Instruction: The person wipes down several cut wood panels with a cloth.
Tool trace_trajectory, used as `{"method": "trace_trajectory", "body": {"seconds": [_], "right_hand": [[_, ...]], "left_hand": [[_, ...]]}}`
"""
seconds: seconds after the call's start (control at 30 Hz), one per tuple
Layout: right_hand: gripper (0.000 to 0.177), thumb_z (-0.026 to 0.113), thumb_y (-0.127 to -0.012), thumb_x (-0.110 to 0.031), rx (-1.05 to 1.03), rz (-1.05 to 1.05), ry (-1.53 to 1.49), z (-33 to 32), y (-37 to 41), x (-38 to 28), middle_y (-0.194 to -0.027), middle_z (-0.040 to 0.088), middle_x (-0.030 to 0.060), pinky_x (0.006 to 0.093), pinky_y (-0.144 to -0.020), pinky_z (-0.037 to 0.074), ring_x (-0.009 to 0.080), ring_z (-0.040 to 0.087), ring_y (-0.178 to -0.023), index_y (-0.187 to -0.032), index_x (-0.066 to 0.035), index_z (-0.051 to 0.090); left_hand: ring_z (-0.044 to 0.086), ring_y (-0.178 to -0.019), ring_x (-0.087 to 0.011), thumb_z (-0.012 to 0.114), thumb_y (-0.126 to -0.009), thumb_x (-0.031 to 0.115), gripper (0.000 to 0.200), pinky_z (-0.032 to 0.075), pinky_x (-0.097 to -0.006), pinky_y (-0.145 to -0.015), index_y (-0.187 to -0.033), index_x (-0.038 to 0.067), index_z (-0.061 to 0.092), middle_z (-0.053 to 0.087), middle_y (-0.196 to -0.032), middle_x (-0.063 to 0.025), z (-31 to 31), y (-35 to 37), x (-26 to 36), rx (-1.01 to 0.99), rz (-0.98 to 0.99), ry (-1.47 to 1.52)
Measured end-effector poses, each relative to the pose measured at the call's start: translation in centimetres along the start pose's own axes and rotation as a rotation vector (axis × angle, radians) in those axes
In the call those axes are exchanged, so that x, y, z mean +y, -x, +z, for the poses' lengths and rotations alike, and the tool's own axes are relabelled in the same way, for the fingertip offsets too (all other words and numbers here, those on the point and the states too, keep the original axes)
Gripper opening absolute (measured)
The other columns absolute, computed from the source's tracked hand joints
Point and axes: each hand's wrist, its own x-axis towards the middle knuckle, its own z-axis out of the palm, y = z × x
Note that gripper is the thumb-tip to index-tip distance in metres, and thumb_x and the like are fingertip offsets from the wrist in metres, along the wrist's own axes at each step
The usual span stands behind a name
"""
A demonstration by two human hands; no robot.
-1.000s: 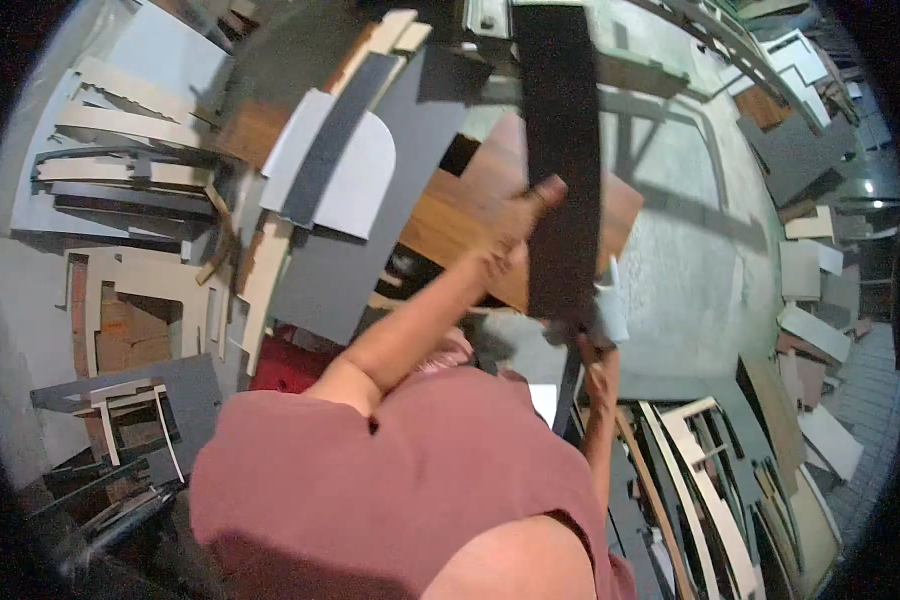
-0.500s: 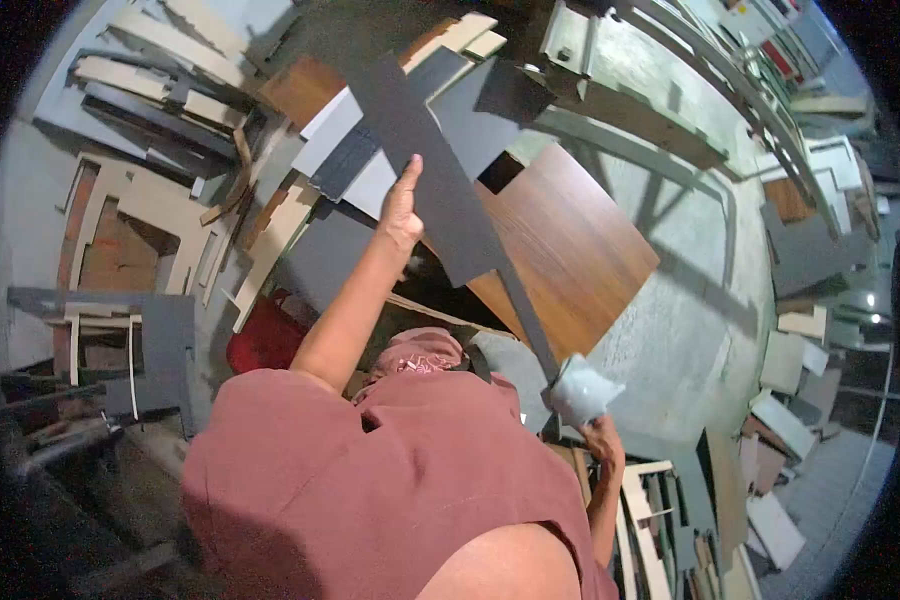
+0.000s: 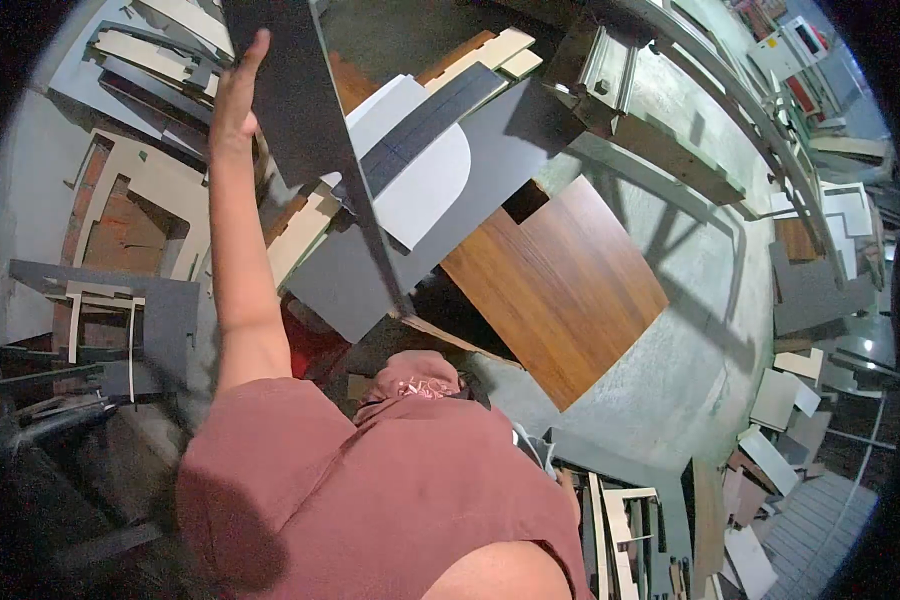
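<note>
My left hand (image 3: 235, 105) is stretched out at the upper left, gripping the edge of a long dark grey board (image 3: 285, 95) with its thumb up along the face. The board is tilted; a narrow strip of it runs down to a point above a wood-grain panel's left corner. My right hand (image 3: 568, 483) is low at my side, mostly hidden behind my shirt, so its fingers do not show. Near it, part of a pale crumpled cloth or bag (image 3: 538, 452) peeks out. The brown wood-grain panel (image 3: 565, 290) lies in front of me.
Beyond the board lie a grey panel (image 3: 490, 160) and a white round-ended piece (image 3: 425, 190). Cut-out boards (image 3: 135, 205) lean at the left. A metal frame (image 3: 660, 150) stands at the upper right. Offcuts (image 3: 770, 460) are heaped along the right.
My left hand has swung the dark grey board up and to the left, uncovering the panels beneath. My right hand with the pale cloth or bag has drawn back toward my body, away from the board's end.
</note>
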Motion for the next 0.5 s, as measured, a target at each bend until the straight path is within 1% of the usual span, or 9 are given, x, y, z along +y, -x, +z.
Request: {"method": "trace_trajectory", "body": {"seconds": [0.03, 0.1, 0.13, 0.2, 0.27, 0.3, 0.37, 0.4, 0.5], "right_hand": [[0.029, 0.055, -0.075, -0.004, 0.007, 0.007, 0.018, 0.5, -0.3, -0.6, -0.088, 0.057, 0.0022, 0.0258, -0.067, 0.040, 0.0131, 0.050, -0.075, -0.104, -0.001, 0.050], [0.029, 0.055, -0.075, -0.005, 0.020, 0.034, 0.036, 1.5, -0.7, -2.1, -0.088, 0.057, 0.0023, 0.0260, -0.068, 0.040, 0.0131, 0.050, -0.076, -0.104, -0.001, 0.050], [0.029, 0.054, -0.076, -0.006, 0.026, 0.038, 0.044, 1.7, -1.0, -2.6, -0.088, 0.057, 0.0024, 0.0261, -0.068, 0.040, 0.0132, 0.050, -0.076, -0.104, -0.002, 0.050], [0.028, 0.054, -0.076, -0.007, 0.040, 0.046, 0.054, 2.3, -1.2, -3.6, -0.089, 0.057, 0.0025, 0.0263, -0.068, 0.040, 0.0132, 0.050, -0.076, -0.104, -0.002, 0.051], [0.028, 0.054, -0.076, -0.008, 0.054, 0.055, 0.063, 2.7, -1.3, -4.5, -0.089, 0.057, 0.0026, 0.0265, -0.068, 0.040, 0.0133, 0.051, -0.076, -0.103, -0.002, 0.051], [0.028, 0.054, -0.076, -0.008, 0.061, 0.064, 0.066, 3.0, -1.4, -4.8, -0.089, 0.057, 0.0027, 0.0266, -0.069, 0.040, 0.0133, 0.051, -0.076, -0.103, -0.002, 0.051], [0.028, 0.053, -0.076, -0.009, 0.076, 0.084, 0.070, 3.4, -1.4, -5.3, -0.089, 0.057, 0.0028, 0.0267, -0.069, 0.040, 0.0134, 0.051, -0.077, -0.103, -0.002, 0.051], [0.028, 0.053, -0.076, -0.010, 0.082, 0.095, 0.071, 3.7, -1.4, -5.6, -0.089, 0.057, 0.0028, 0.0268, -0.069, 0.040, 0.0134, 0.051, -0.077, -0.103, -0.002, 0.051], [0.028, 0.053, -0.077, -0.011, 0.101, 0.137, 0.074, 4.4, -1.7, -6.2, -0.089, 0.057, 0.0030, 0.0271, -0.069, 0.040, 0.0135, 0.051, -0.077, -0.103, -0.002, 0.052]], "left_hand": [[0.051, -0.095, -0.0206, 0.067, -0.066, 0.042, 0.065, 0.041, -0.0334, -0.083, -0.109, -0.002, 0.047, 0.052, -0.106, -0.0130, 0.1, -1.3, -0.6, -0.002, -0.001, -0.001], [0.053, -0.088, -0.0197, 0.069, -0.063, 0.046, 0.065, 0.040, -0.0316, -0.079, -0.103, -0.003, 0.052, 0.054, -0.101, -0.0130, 0.3, -4.5, -2.0, -0.175, 0.061, -0.320], [0.053, -0.083, -0.0183, 0.070, -0.060, 0.049, 0.065, 0.039, -0.0295, -0.076, -0.096, -0.004, 0.057, 0.057, -0.093, -0.0110, 2.4, -3.7, -1.6, -0.248, -0.078, -0.307], [0.054, -0.076, -0.0194, 0.063, -0.058, 0.059, 0.073, 0.040, -0.0316, -0.073, -0.092, -0.005, 0.057, 0.059, -0.084, -0.0128, 3.7, -5.5, -6.9, -0.287, -0.033, -0.701], [0.056, -0.077, -0.0225, 0.063, -0.059, 0.059, 0.070, 0.042, -0.0352, -0.068, -0.085, -0.006, 0.058, 0.060, -0.080, -0.0150, 7.3, -3.9, -11.6, -0.226, 0.278, -0.960], [0.056, -0.075, -0.0212, 0.065, -0.059, 0.055, 0.065, 0.042, -0.0349, -0.067, -0.084, -0.005, 0.057, 0.059, -0.077, -0.0153, 9.0, -1.8, -12.6, -0.299, 0.176, -0.671], [0.049, -0.063, -0.0185, 0.066, -0.061, 0.048, 0.055, 0.040, -0.0354, -0.059, -0.070, -0.004, 0.050, 0.052, -0.065, -0.0116, 9.4, -2.1, -21.1, -0.502, -0.070, -0.826], [0.048, -0.061, -0.0203, 0.066, -0.062, 0.048, 0.054, 0.038, -0.0363, -0.056, -0.065, -0.003, 0.046, 0.052, -0.064, -0.0143, 9.6, -1.1, -24.5, -0.502, -0.002, -0.786], [0.056, -0.089, -0.0305, 0.063, -0.063, 0.047, 0.060, 0.042, -0.0366, -0.075, -0.096, -0.002, 0.056, 0.057, -0.092, -0.0219, 9.7, 1.5, -30.4, -0.581, -0.146, -0.758]]}}
